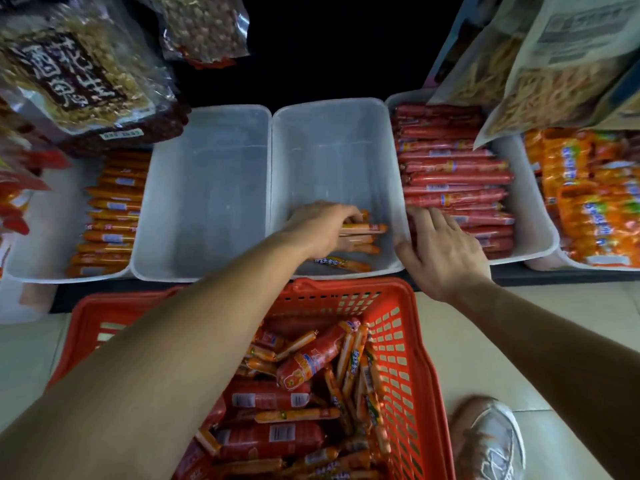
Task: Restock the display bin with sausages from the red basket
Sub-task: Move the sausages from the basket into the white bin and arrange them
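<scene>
Now the left hand (pixel 322 226) reaches into the middle bin (pixel 329 157), fingers curled round a few thin sausages (pixel 363 228) at its near end. More of them lie loose on the bin floor beneath, one with blue lettering too blurred to read. The right hand (pixel 443 251) lies flat with fingers straight and spread, holding nothing. Its palm is over the rim between this bin and the right bin (pixel 526 209), and its fingertips touch the red sausages (pixel 450 168) stacked there.

Below, the basket (pixel 346 289) holds a jumble of thin orange and fat red sausages (pixel 304 362), several showing white barcode labels. A clear bin (pixel 204 192) stands to the left. Overhead hangs a bag (pixel 76 74) with large white Chinese characters on black, which I cannot make out.
</scene>
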